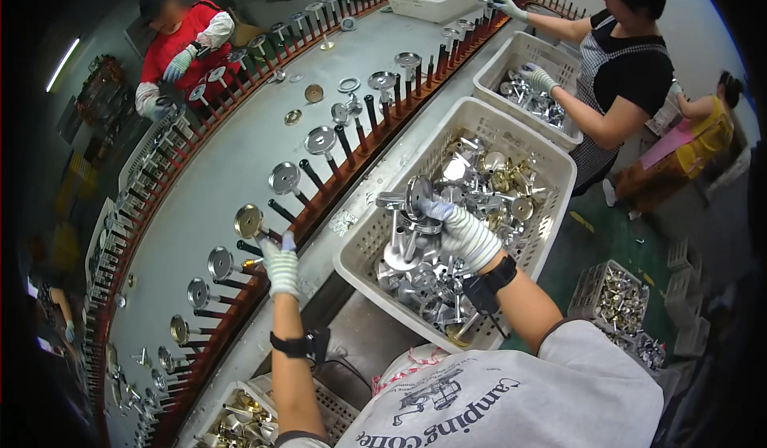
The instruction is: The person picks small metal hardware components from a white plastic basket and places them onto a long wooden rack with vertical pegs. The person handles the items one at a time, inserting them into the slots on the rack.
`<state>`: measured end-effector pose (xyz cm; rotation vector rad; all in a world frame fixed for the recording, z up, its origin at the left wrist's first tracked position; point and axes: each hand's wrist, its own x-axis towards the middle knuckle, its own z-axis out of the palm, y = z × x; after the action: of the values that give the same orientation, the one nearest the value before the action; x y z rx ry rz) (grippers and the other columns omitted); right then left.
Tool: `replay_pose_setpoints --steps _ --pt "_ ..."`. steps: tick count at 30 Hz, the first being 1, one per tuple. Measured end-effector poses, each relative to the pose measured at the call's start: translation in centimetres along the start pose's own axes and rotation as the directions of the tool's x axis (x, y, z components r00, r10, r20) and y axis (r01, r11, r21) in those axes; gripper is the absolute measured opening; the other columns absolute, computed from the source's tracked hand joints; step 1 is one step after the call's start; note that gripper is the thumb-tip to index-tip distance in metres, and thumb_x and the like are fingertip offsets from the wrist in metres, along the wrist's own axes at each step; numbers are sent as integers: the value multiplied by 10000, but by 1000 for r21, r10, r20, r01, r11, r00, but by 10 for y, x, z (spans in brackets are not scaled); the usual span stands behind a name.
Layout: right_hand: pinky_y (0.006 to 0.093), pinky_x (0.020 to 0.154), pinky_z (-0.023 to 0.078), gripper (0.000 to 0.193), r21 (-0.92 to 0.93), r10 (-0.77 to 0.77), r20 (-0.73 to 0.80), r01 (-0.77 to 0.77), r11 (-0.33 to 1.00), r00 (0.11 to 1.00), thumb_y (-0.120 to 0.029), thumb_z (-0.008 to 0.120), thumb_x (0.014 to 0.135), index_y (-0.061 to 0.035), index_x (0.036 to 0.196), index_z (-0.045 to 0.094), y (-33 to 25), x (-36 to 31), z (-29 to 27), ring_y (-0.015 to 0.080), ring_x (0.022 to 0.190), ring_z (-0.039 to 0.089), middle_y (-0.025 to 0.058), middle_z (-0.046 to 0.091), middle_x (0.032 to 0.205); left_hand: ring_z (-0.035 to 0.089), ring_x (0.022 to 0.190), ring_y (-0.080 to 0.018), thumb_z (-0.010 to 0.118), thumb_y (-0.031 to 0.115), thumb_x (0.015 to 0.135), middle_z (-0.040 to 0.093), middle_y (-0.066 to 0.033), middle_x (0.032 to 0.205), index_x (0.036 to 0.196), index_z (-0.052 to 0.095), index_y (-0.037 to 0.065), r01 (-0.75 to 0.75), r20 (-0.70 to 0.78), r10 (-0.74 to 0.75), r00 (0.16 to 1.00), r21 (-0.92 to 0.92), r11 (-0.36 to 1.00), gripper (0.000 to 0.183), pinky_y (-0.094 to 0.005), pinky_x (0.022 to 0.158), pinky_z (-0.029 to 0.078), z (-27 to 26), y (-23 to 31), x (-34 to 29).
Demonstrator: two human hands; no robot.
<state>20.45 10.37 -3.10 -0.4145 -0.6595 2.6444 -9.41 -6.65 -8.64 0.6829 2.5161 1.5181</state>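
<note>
Both hands wear striped gloves. The right hand point(470, 236) is over the near crate point(375, 298), fingers curled around several metal parts point(417, 199): discs with stems, bunched together, some stems pointing down. The exact count cannot be told. The left hand point(282, 271) is at the rail point(332, 198), its fingers partly bent and pointing away from the body, just beside a gold disc point(249, 221) and a black peg point(250, 247). Whether it grips anything cannot be told.

The near crate is pale, slotted and heaped with loose silver and gold parts. The rail curves along the grey table point(216, 176), bearing discs and dark pegs in a row. A few loose rings and discs lie on the table.

Beyond the near crate, a co-worker in black point(643, 89) has one hand in a second crate point(511, 112) of parts, the other near the rail. A co-worker in red point(192, 49) stands across the table.
</note>
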Motion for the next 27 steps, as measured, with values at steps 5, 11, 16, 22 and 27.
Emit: replay_pose_setpoints --steps 5,11,16,22,27 --pt "318 619 606 292 208 -17 94 -3 978 995 -240 656 863 -55 1083 606 14 5 3 181 837 664 104 662 978 447 1231 -236 570 131 898 467 -162 1313 1362 377 8 -152 413 315 854 -380 912 517 -344 1044 337 12 60 -73" --pt "337 668 588 283 78 3 74 -9 997 997 -239 654 869 -70 1089 593 29 -4 2 151 806 655 44 657 951 573 957 -144 599 173 896 592 -74 1081 1290 467 12 176 737 130 664 -323 930 446 -287 853 470 29 100 -100" --pt "300 706 564 245 -44 -42 33 43 998 999 -268 631 888 -105 1068 600 22 -5 14 145 835 654 10 661 928 590 800 -118 607 156 885 624 -39 930 1243 509 22 92 737 199 646 -334 938 395 -266 702 492 39 78 -83" --pt "307 562 534 266 37 -97 -227 108 993 969 -422 605 884 -175 973 647 15 5 5 129 733 636 -9 668 868 644 851 -203 548 30 908 643 -94 1032 1092 546 82 281 497 90 863 -621 732 191 -313 658 553 41 73 -1" --pt "354 652 564 270 105 -2 -225 27 994 974 -402 607 887 -151 979 649 15 0 17 172 769 649 8 666 865 605 871 -190 563 176 918 652 -114 1084 1170 599 43 -125 114 135 984 -95 988 286 -312 770 485 47 55 67"
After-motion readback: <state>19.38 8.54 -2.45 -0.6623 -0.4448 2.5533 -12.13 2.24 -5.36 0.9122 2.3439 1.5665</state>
